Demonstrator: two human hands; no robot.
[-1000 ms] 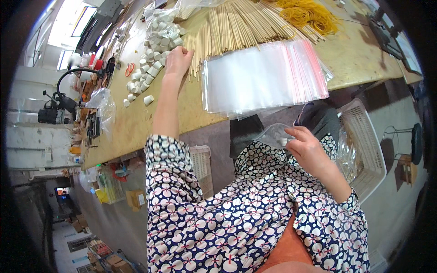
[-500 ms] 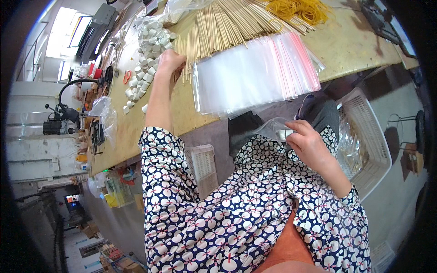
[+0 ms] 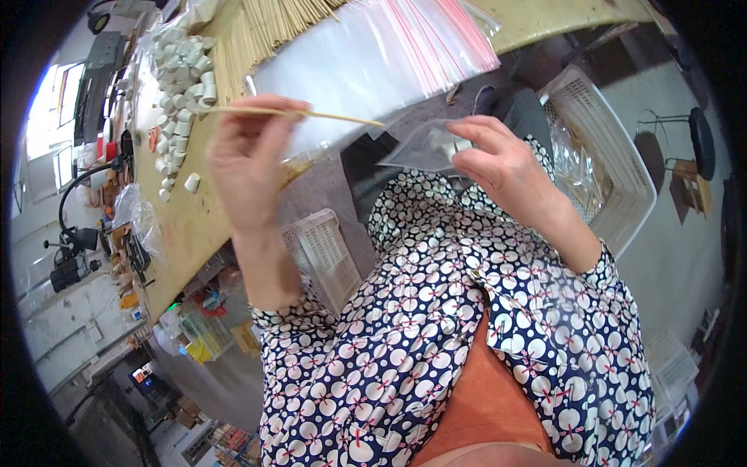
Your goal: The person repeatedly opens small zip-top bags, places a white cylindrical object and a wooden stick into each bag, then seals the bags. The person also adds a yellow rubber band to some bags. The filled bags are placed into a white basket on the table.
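My left hand is raised off the wooden table and pinches a thin wooden stick that points right, toward a small clear plastic bag. My right hand holds that bag by its edge in front of my patterned shirt. The stick's tip is close to the bag's left side. Behind the hands lies a stack of clear zip bags with red strips next to a heap of wooden sticks.
Several small white caps are scattered on the table at the upper left. A white plastic basket with filled bags stands at my right, a smaller white basket under the table edge. A lamp and clutter sit far left.
My left hand has come back from the stick pile on the table, now carrying one stick toward the bag. My right hand has lifted the bag slightly.
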